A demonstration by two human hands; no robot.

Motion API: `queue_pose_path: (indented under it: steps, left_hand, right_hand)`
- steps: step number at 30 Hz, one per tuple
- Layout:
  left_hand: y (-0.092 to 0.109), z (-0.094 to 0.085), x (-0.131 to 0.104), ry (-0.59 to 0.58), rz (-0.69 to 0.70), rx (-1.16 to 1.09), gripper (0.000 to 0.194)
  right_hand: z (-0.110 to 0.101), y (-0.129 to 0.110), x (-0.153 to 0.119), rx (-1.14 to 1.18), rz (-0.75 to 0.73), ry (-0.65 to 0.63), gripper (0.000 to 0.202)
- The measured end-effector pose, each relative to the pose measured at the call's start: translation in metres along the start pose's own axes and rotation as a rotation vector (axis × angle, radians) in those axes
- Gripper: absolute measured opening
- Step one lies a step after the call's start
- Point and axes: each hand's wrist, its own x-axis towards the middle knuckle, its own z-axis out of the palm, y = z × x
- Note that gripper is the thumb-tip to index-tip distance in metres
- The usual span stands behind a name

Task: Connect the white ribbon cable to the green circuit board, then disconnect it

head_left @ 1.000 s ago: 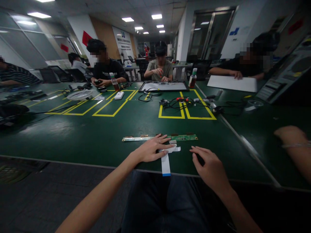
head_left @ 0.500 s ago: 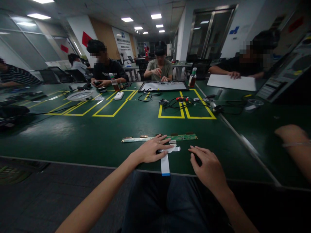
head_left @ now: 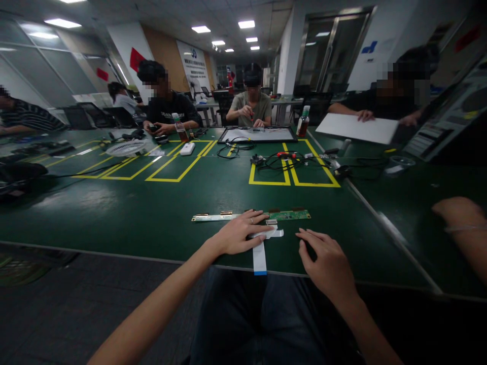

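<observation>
A long, narrow green circuit board point(head_left: 291, 215) lies across the table in front of me. My left hand point(head_left: 243, 232) rests flat with fingers spread, over the middle of the board and on a white ribbon cable point(head_left: 259, 257). The cable's blue-tipped end reaches the table's front edge, and a short white tab sticks out to the right of my fingers. To the right of the cable, my right hand point(head_left: 323, 253) hovers at the table edge, fingers loosely curved and thumb apart, with nothing visible in it.
Yellow tape outlines point(head_left: 270, 183) mark the green table point(head_left: 114, 213) beyond the board. Black cables and a red tool point(head_left: 286, 155) lie there. Further back are bottles point(head_left: 303, 121) and a framed panel point(head_left: 258, 134). Another person's arm point(head_left: 462, 218) rests at the right; one person holds a white board point(head_left: 357, 128).
The person at the back right has shifted and tilted the white board slightly to the left. My hands have stayed in place; the view has moved a little.
</observation>
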Motion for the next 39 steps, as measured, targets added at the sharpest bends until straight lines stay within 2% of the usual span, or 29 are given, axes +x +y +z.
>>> queue_pose_path:
  steps: [20, 31, 35, 39]
  left_hand:
    - [0.003, 0.001, 0.004, -0.027, 0.015, 0.037, 0.054]
    - [0.007, -0.001, 0.004, -0.019, -0.044, 0.038, 0.051]
    - [-0.003, -0.003, -0.007, -0.014, -0.139, 0.061, 0.052]
    - [-0.029, -0.012, -0.036, -0.007, -0.299, 0.114, 0.055]
  right_hand:
    - [0.001, -0.001, -0.001, -0.007, 0.007, -0.006, 0.029]
    - [0.000, 0.000, -0.001, -0.005, 0.000, 0.005, 0.029]
    - [-0.001, 0.000, 0.000, -0.011, 0.001, -0.003, 0.028]
    - [-0.001, -0.002, 0.000, -0.005, 0.006, -0.004, 0.027]
